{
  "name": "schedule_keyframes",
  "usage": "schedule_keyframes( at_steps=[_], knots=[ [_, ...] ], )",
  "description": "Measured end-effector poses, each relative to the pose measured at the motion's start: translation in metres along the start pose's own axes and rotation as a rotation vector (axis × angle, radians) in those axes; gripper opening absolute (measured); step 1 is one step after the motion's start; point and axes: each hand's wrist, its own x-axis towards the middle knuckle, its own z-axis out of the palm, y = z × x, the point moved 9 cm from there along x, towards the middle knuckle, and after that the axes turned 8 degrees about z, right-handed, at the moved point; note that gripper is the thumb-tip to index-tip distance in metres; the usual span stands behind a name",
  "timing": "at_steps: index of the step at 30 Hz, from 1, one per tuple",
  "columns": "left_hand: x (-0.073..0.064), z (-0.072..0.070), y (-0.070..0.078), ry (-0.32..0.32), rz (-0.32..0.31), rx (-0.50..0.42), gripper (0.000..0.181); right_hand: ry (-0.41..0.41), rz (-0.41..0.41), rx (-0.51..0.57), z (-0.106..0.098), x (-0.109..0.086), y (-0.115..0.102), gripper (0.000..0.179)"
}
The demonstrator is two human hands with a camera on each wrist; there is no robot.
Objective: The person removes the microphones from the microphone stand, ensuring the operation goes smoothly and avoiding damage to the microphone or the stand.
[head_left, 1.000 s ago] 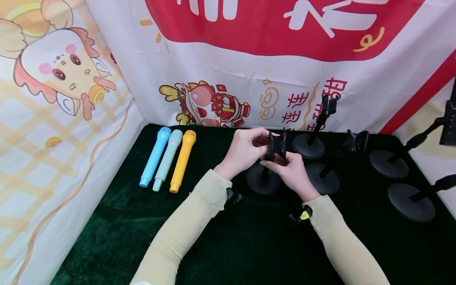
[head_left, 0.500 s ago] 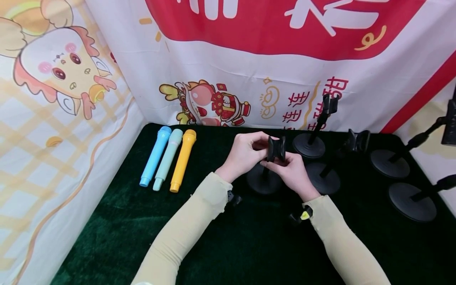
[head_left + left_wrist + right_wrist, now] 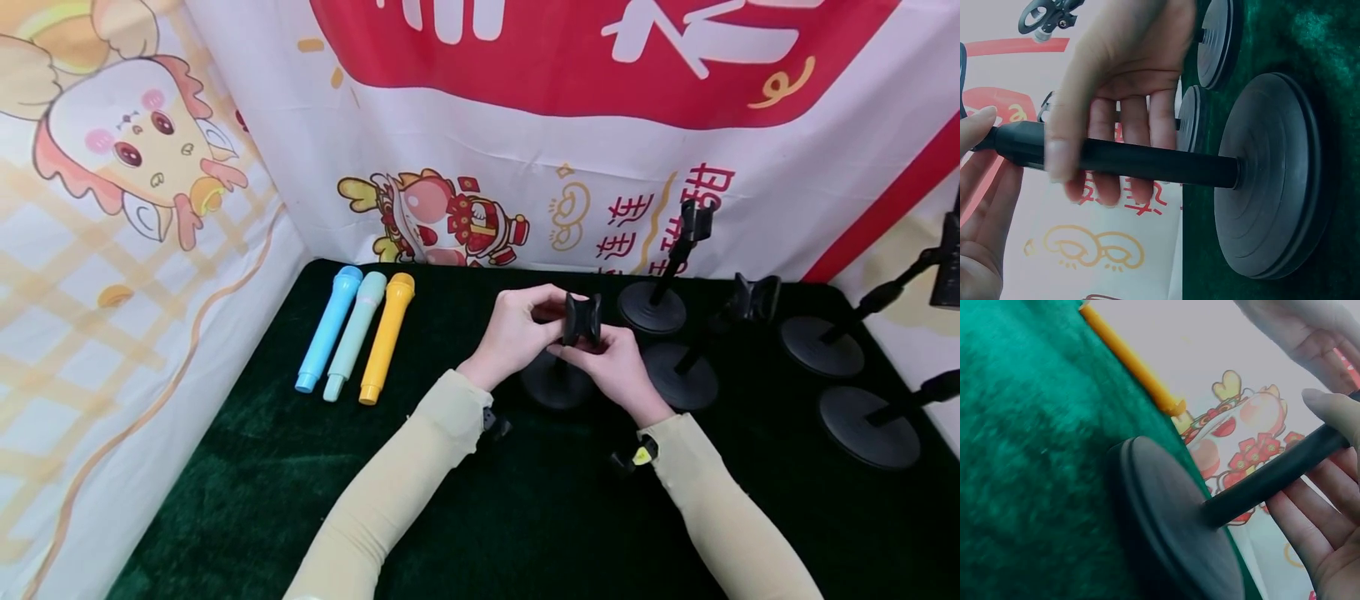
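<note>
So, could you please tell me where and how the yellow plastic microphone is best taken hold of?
Probably mid-handle, from above and the right: the yellow plastic microphone lies flat on the dark green velvety cloth, its handle slim and straight below a wider head, while the pale green microphone lies close on its left, leaving less finger room there.

Head cam bright, evenly lit; R wrist pic hazy, mic stand base (image 3: 1175, 522) blurred.

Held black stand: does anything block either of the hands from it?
Nothing visible does: the left hand holds the stand near its top, the right hand lower down. The yellow microphone lies off to the left, apart.
</note>
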Motion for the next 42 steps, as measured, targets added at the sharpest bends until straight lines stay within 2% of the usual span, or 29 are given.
schedule_keyframes(
  at_steps=[6,9,17,21,23,28,32,39,42],
  knots=[
    [0.000,0.001,0.000,-0.002,0.001,-0.005,0.019,-0.060,0.061,0.021,0.004,0.000,0.019,0.026],
    [0.000,0.000,-0.001,-0.008,-0.004,-0.009,0.019,-0.080,0.075,0.025,0.006,0.000,0.022,0.026],
    [0.000,0.000,-0.003,-0.024,-0.033,-0.004,0.019,-0.073,0.022,-0.007,0.009,-0.013,-0.013,0.022],
    [-0.001,0.002,-0.002,-0.027,-0.045,-0.010,0.020,-0.042,0.007,-0.035,0.007,-0.016,-0.017,0.020],
    [-0.002,0.004,-0.001,-0.035,-0.062,-0.021,0.022,-0.034,0.010,-0.049,0.005,-0.015,-0.010,0.020],
    [-0.008,0.006,0.002,-0.065,-0.081,-0.038,0.030,-0.035,0.012,-0.090,-0.004,-0.013,0.010,0.019],
    [-0.017,0.004,0.000,-0.084,-0.095,-0.026,0.034,-0.014,0.011,-0.144,-0.016,-0.020,0.011,0.021],
    [-0.033,-0.001,-0.011,-0.099,-0.136,-0.020,0.041,0.035,0.142,-0.192,-0.040,-0.038,0.016,0.032],
    [-0.039,-0.001,-0.017,-0.114,-0.155,-0.012,0.039,0.067,0.160,-0.213,-0.051,-0.046,0.014,0.036]
  ],
)
